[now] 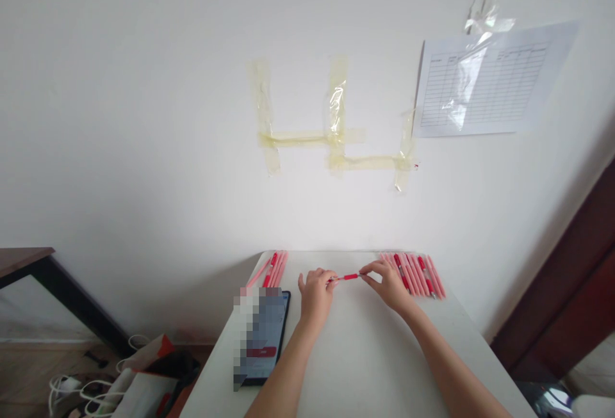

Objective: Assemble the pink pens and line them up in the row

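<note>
A red pen (350, 276) with a clear section and a metal tip lies sideways between my two hands, above the white table. My left hand (317, 293) pinches its left end. At the pen's tip on the right, my right hand (388, 285) closes thumb and finger. A row of pink pens (417, 274), with a few red ones among them, lies just right of my right hand. Left of my left hand sits a smaller group of pink pens (278, 269) with a red pen in it.
A phone (269, 341), partly pixelated, rests on the left of the white table (365, 360). The wall behind carries yellowed tape (300, 139) and a taped paper form (485, 85). Bags and white cables (103, 395) are on the floor at left.
</note>
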